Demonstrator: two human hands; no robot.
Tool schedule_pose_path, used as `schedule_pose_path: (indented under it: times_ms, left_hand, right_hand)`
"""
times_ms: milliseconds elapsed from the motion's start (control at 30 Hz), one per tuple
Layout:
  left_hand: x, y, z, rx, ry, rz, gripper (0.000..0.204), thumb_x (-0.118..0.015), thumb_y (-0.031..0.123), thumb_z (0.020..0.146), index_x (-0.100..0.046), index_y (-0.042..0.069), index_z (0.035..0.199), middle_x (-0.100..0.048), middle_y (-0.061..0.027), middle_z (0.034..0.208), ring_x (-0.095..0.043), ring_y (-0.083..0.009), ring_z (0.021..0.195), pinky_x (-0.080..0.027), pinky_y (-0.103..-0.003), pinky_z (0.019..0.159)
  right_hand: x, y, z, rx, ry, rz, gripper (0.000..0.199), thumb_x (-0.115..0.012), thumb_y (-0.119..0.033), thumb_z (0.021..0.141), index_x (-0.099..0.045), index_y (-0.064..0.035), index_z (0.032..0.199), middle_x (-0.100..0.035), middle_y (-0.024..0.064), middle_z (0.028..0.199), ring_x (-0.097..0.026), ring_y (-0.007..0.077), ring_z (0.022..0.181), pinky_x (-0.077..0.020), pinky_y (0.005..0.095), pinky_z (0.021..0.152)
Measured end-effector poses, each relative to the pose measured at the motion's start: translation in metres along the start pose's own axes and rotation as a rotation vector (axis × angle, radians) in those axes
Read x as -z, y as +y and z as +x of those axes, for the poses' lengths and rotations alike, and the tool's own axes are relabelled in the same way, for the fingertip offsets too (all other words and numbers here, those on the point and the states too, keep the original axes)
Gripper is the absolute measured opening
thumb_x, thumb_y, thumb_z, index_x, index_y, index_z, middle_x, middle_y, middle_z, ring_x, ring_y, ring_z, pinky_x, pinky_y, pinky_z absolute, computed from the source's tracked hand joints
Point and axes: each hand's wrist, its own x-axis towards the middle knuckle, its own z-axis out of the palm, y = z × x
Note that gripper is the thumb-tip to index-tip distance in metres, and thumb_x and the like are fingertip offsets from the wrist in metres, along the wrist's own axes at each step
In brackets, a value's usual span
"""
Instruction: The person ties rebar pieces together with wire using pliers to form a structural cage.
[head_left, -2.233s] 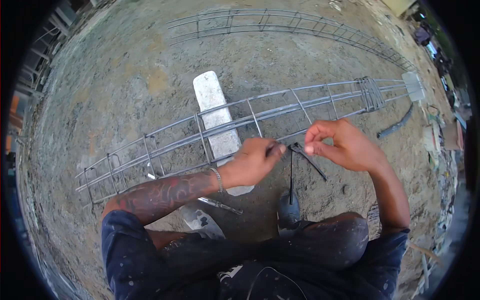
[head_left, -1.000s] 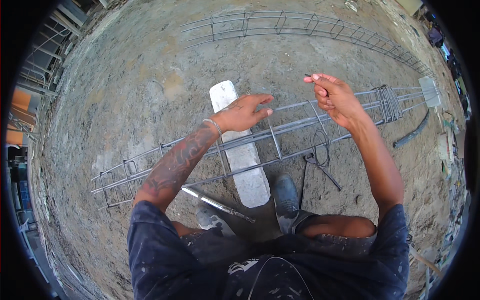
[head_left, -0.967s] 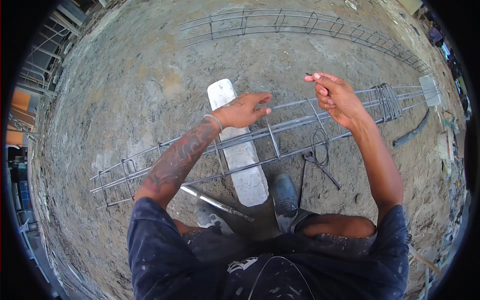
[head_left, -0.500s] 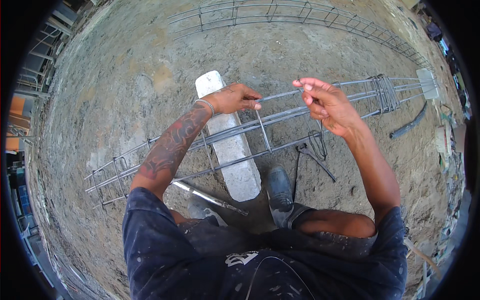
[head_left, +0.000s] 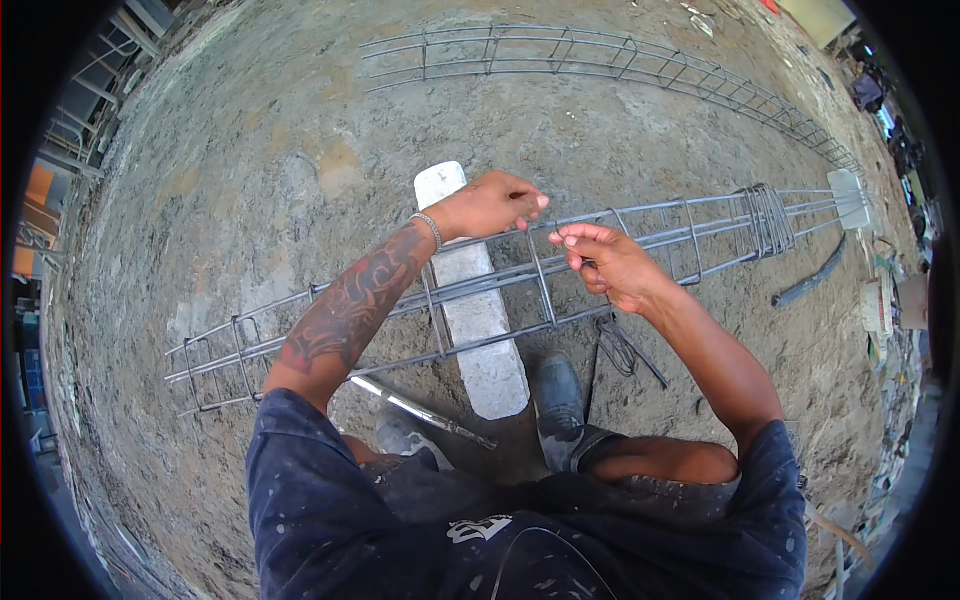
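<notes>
Left hand point(head_left: 488, 207) half-curled, right hand point(head_left: 617, 270) pinched, contents unclear; both near cage's point(head_left: 541, 271) twelve-o'clock edge; open ground point(head_left: 285, 125) toward eleven.

We have room over the ground point(head_left: 300, 130) between the near cage point(head_left: 543, 285) and the far cage point(head_left: 490, 52). Downward, the near cage lets us through only at its gaps, some backed by the block point(head_left: 487, 375). Nearer us, the metal bar point(head_left: 420, 403), boots point(head_left: 560, 395) and wire point(head_left: 628, 347) obstruct; little space parts our left hand point(head_left: 490, 207) and right hand point(head_left: 612, 265).
</notes>
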Motion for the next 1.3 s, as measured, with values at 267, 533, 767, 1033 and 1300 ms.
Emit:
schedule_pose_path:
  times_ms: [267, 533, 767, 1033, 1300]
  left_hand:
    - [-0.015, 0.005, 0.001, 0.064, -0.017, -0.349, 0.02, -0.059, 0.016, 0.085, -0.061, 0.0, 0.097, -0.063, -0.0035, 0.084, -0.058, -0.008, 0.073, -0.048, -0.022, 0.065]
    - [-0.005, -0.001, 0.001, 0.061, 0.091, -0.365, 0.021, -0.057, 0.013, 0.086, -0.059, -0.002, 0.1, -0.063, -0.0058, 0.086, -0.059, -0.0094, 0.075, -0.048, -0.022, 0.067]
    - [-0.005, -0.015, 0.0, -0.064, 0.262, 0.197, 0.032, -0.052, 0.025, 0.088, -0.057, -0.001, 0.105, -0.063, -0.0112, 0.088, -0.062, -0.0166, 0.073, -0.048, -0.03, 0.07]
    - [-0.012, -0.018, 0.019, 0.135, 0.177, 0.418, 0.035, -0.054, 0.03, 0.083, -0.064, -0.002, 0.078, -0.062, -0.015, 0.069, -0.061, -0.0195, 0.065, -0.047, -0.032, 0.066]
    - [-0.016, -0.029, 0.047, 0.329, 0.147, 0.366, 0.029, -0.063, 0.026, 0.076, -0.062, 0.0, 0.064, -0.062, -0.0105, 0.062, -0.057, -0.018, 0.055, -0.046, -0.032, 0.056]
  right_hand:
    - [-0.015, -0.01, 0.001, 0.055, 0.059, 0.005, 0.015, -0.05, -0.014, 0.089, -0.054, -0.0053, 0.101, -0.048, 0.0002, 0.069, -0.032, 0.0042, 0.043, -0.0214, 0.0201, 0.037]
    - [-0.003, -0.002, -0.003, 0.2, 0.036, -0.319, 0.016, -0.049, -0.015, 0.089, -0.056, -0.0026, 0.096, -0.054, 0.002, 0.074, -0.048, 0.0082, 0.052, -0.04, 0.0231, 0.048]
    - [0.006, -0.02, -0.024, 0.42, 0.19, -1.121, 0.014, -0.054, -0.012, 0.082, -0.057, -0.0017, 0.09, -0.059, 0.0144, 0.064, -0.06, 0.026, 0.059, -0.0477, 0.0374, 0.055]
    - [-0.011, 0.012, 0.011, 0.566, 0.517, -1.434, 0.013, -0.052, -0.016, 0.081, -0.052, -0.0027, 0.083, -0.058, 0.0239, 0.064, -0.059, 0.0412, 0.066, -0.0464, 0.0505, 0.06]
    - [-0.023, 0.024, 0.02, 0.671, 0.511, -1.317, 0.008, -0.054, -0.01, 0.079, -0.052, -0.002, 0.08, -0.059, 0.0205, 0.069, -0.058, 0.0388, 0.064, -0.0458, 0.0464, 0.059]
